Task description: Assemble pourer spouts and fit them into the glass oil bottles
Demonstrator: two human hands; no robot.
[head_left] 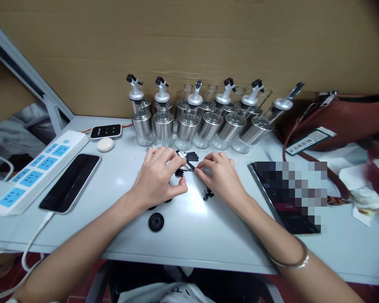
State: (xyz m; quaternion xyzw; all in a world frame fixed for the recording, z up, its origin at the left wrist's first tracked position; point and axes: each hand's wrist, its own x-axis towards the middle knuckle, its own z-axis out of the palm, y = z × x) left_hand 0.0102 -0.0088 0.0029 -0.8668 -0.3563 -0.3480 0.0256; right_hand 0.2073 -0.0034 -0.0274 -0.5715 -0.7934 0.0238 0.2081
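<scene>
My left hand (pixel 154 174) is curled, with a black ribbed stopper (pixel 179 173) showing between its fingers and thumb; the palm hides the rest of the piece. Thumb and forefinger of my right hand (pixel 219 173) pinch a thin black strip (pixel 191 167) close beside the stopper. Just beyond my fingertips lies a bunch of black lever-like strips (pixel 193 156), near a small silver part (pixel 180 153). Small black pieces (pixel 208 194) lie under my right hand. A round black ring (pixel 156 221) rests nearer the table's front edge.
Glass bottles with steel sleeves (pixel 187 126) line the back, several fitted with silver pour spouts (pixel 195 99). To the left are a power strip (pixel 78 141), a phone (pixel 71 184), a white oval case (pixel 105 144) and a black device (pixel 106 131). A tablet-like screen (pixel 271 202) and brown bag (pixel 356 122) occupy the right.
</scene>
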